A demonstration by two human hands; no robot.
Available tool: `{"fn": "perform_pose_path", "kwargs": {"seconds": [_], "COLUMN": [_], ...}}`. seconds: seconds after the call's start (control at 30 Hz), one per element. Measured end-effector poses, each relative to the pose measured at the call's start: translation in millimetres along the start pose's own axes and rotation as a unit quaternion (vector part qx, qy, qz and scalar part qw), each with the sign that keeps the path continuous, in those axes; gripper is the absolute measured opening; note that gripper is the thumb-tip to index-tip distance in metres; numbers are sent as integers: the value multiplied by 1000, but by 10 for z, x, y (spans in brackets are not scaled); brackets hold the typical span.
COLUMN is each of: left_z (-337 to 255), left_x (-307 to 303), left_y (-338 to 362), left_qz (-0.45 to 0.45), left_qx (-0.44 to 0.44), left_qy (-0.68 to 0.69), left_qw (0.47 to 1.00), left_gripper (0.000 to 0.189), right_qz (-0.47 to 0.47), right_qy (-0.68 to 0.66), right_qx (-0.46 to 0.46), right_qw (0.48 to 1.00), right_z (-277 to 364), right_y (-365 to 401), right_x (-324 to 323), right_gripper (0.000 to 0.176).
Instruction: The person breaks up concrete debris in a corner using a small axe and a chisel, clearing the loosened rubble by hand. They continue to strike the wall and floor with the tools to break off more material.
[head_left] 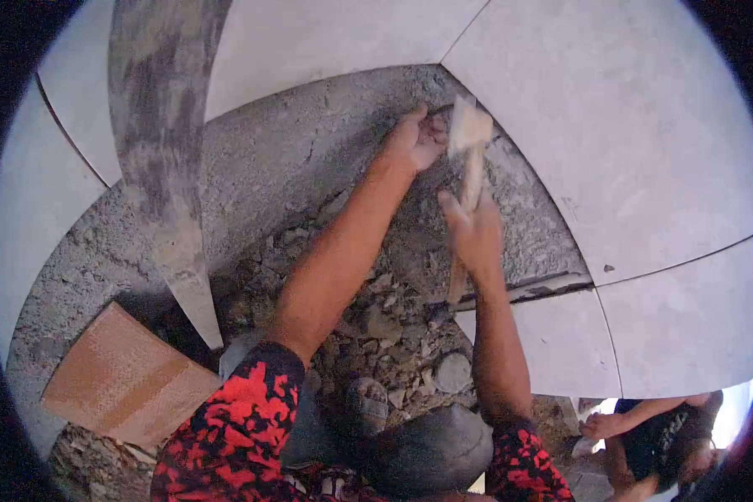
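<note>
Nearest our knees, loose rubble (pixel 393 335) is heaped on the bare mortar bed (pixel 293 142), and one brown tile (pixel 125 376) lies at its left edge. Our right hand (pixel 474 233) is clamped round one hammer (pixel 473 171). Beyond it, our left hand (pixel 417 140) is clenched at the bed's far corner, on what we cannot tell. We judge this patch stripped; laid tiles (pixel 627 125) still ring it.

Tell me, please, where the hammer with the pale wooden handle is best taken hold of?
Low on the shaft, coming from the near side. The hammer has a pale wooden handle that slants up and away, with its blurred head at the far end. The right hand wraps it about midway, and a bare length sticks out below, over the grey rubble.
</note>
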State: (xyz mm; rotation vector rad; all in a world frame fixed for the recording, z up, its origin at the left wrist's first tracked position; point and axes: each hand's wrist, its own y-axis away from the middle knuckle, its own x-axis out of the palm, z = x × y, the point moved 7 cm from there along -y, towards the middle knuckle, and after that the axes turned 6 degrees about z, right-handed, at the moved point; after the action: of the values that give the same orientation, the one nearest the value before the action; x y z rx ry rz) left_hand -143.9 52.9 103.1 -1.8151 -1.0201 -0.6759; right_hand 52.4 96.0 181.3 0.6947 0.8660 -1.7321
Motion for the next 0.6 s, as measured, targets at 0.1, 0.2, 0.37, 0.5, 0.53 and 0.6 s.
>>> {"fn": "perform_pose_path", "kwargs": {"seconds": [0.1,0.2,0.37,0.5,0.53,0.6], "left_z": [102,-42,78,162,64,-145], "left_x": [119,71,293,242,264,331], "left_y": [263,600,506,588,711,946], "left_qz": [-137,-218,-276,-367,-341,-260], "left_qx": [-195,-150,-180,-267,-309,-366], "left_qy": [299,130,20,-122,-279,-566], "left_qw": [924,956,944,883,843,691], "left_gripper": [16,14,19,19,25,44], "right_qz": [3,53,131,156,156,120], "right_qy": [-41,-107,-99,-38,-42,-72], "right_qx": [14,73,139,128,127,119], "right_qw": [999,990,977,979,979,983], "right_z": [-67,-359,-964,-1181,-1192,-1170], "right_y": [343,839,1489,1792,1848,1941], "right_x": [-59,109,636,747,725,628], "right_gripper": [40,38,32,36,36,38]}}
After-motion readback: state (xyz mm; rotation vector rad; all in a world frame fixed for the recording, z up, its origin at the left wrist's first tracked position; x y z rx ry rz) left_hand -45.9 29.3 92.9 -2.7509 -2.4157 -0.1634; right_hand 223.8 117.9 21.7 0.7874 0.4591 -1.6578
